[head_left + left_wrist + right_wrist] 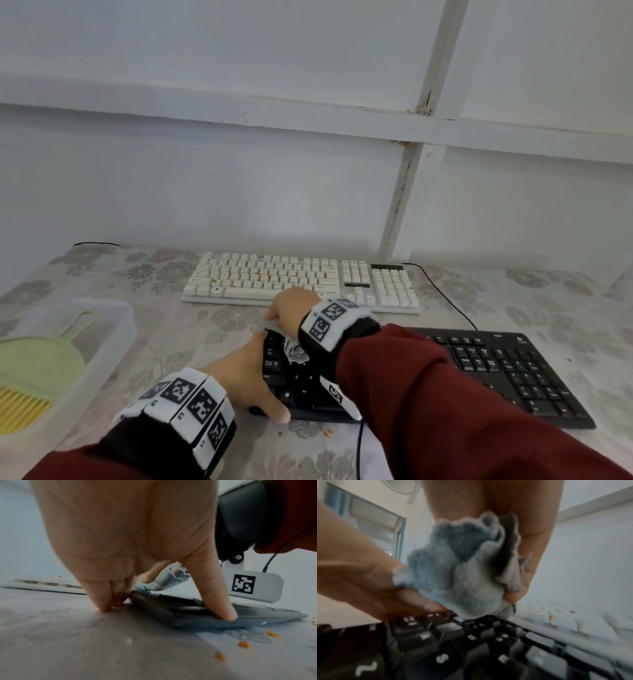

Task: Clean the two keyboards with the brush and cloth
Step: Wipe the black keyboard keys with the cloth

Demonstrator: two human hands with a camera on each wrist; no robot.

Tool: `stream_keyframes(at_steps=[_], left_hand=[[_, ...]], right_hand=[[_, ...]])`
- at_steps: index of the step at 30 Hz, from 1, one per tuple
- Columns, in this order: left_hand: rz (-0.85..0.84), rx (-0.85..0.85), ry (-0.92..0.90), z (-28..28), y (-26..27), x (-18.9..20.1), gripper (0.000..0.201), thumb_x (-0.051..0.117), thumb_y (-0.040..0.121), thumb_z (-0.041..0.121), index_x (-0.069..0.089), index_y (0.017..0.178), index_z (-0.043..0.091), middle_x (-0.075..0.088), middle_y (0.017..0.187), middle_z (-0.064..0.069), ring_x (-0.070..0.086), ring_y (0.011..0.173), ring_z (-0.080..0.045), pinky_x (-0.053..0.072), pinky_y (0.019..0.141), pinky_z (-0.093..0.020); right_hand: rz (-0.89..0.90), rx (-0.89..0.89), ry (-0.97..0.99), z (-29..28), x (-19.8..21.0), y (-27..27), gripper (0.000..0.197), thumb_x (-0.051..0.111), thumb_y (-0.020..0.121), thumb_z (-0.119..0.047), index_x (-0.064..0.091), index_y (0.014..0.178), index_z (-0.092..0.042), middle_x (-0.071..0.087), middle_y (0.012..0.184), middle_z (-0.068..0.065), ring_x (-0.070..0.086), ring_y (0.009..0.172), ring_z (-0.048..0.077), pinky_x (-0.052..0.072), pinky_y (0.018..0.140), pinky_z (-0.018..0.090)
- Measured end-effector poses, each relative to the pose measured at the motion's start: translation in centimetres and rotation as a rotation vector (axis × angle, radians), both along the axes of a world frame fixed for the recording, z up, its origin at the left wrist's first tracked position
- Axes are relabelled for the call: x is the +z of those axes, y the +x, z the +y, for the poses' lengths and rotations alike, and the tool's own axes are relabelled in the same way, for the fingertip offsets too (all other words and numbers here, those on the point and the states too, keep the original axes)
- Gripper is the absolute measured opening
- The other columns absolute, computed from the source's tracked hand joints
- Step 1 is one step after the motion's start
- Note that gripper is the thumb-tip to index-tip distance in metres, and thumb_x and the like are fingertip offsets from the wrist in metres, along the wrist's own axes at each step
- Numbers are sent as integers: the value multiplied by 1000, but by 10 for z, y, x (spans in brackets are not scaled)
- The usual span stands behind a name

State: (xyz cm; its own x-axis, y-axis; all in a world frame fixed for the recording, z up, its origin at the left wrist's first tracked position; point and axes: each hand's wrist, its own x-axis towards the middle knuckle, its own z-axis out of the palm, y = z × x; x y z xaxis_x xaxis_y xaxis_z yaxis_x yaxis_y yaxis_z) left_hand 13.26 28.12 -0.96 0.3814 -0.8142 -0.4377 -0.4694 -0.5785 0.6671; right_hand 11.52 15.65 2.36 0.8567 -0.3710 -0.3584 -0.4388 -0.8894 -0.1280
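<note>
A black keyboard (496, 370) lies at the front right, a white keyboard (301, 281) with orange crumbs between its keys behind it. My left hand (265, 375) clamps the black keyboard's left end: fingers (102, 599) at the far corner, thumb (221, 601) on the front edge. My right hand (291, 310) grips a bunched grey cloth (295, 350) and holds it on the black keyboard's upper-left keys (447, 628). In the right wrist view the cloth (457, 572) sits bunched between thumb and fingers. The yellow-green brush (37, 373) lies in a clear tub at the left.
The clear plastic tub (113, 329) stands at the table's left. Orange crumbs (329, 433) lie on the flowered tablecloth in front of the black keyboard. A black cable (445, 294) runs between the keyboards. A white wall stands close behind the table.
</note>
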Motion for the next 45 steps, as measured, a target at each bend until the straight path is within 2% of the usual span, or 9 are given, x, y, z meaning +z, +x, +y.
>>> stream_keyframes(at_steps=[4,7,12,17,19,24,29,35,45], left_hand=[[11,-9,-18,0,-1,1,111,86,62,16,12,144,20,42,129,11,40,120,-8,32,106,-24],[25,-6,-23,0,0,0,109,87,62,15,14,143,22,44,122,14,42,117,-8,34,103,-24],[50,-4,-35,0,0,-2,102,85,63,12,16,136,29,41,110,26,43,112,-7,34,96,-20],[55,16,-24,1,2,-5,105,88,58,14,19,137,27,47,116,19,47,114,-9,38,102,-26],[55,21,-21,1,3,-6,106,89,58,14,19,137,27,47,116,19,47,115,-10,38,104,-28],[57,25,-13,1,2,-7,102,89,57,15,21,131,29,49,115,17,49,113,-11,39,105,-31],[72,19,-8,1,5,-8,108,89,55,17,19,135,29,50,116,17,49,113,-10,38,105,-32],[84,11,22,1,8,-9,124,89,38,33,15,138,30,51,119,15,51,113,-8,40,105,-33],[114,39,22,0,7,-10,117,89,55,18,10,141,29,51,115,16,53,104,-2,43,90,-20]], right_hand=[[29,11,-166,-4,-9,-4,25,42,99,-12,64,108,-5,63,117,10,60,108,26,41,80,29],[74,24,-173,-24,-5,-26,31,41,99,-15,53,72,-6,57,82,6,58,89,26,45,81,31],[138,-80,-186,-58,-1,-63,31,39,100,-18,61,111,1,57,98,11,61,95,26,46,91,34],[125,-136,-202,-92,0,-111,29,36,100,-20,60,94,-5,54,88,4,53,77,18,48,85,28],[112,-176,-208,-104,0,-129,33,37,99,-21,64,103,-2,61,88,3,54,71,16,48,81,25],[248,-316,-241,-139,14,-167,19,41,99,-19,59,102,-19,61,103,7,53,84,21,41,80,25],[150,-344,-189,-154,26,-186,34,49,96,-15,60,127,-23,56,134,-1,52,121,17,37,100,22],[49,-269,-56,-127,-2,-151,33,47,97,-22,60,127,-15,61,128,5,59,108,19,42,97,28],[107,-451,-253,-195,-8,-232,29,48,95,-19,65,118,-19,63,120,7,58,113,23,44,89,26]])
